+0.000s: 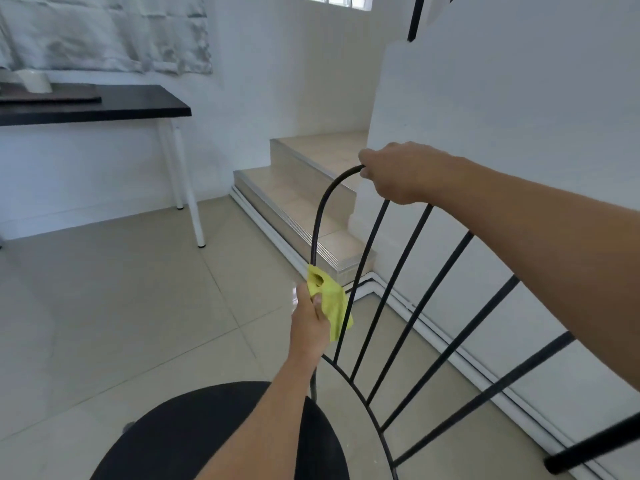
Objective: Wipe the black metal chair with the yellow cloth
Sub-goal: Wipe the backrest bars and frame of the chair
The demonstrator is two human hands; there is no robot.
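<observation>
Black metal chair fills near right of view, curved backrest frame with thin vertical spindles, round black seat at near bottom centre. Left hand closed around yellow cloth, cloth pinched against the left upright of the backrest frame, about midway down the rod; cloth wraps the rod, lower corner hangs loose past a spindle. Right hand closed in a fist on the top arch of the backrest, gripping the rod near its highest point. Right forearm crosses over the spindles from the near right edge. Left forearm comes up from bottom centre, passing over the seat.

Floor is light beige tile, large squares. Far behind chair: two tiled steps with metal nosing strips, going up toward a white wall on the right. White baseboard trim runs along floor at foot of the right wall and around the lower step.

Far left: dark tabletop on white legs, against white wall. On it a white cup-like container sitting on a dark flat mat or tray; can't tell which. Wrinkled grey-white fabric hangs on wall above tabletop. Window pane at top edge, centre. Black railing post at top right, partly cut off.
</observation>
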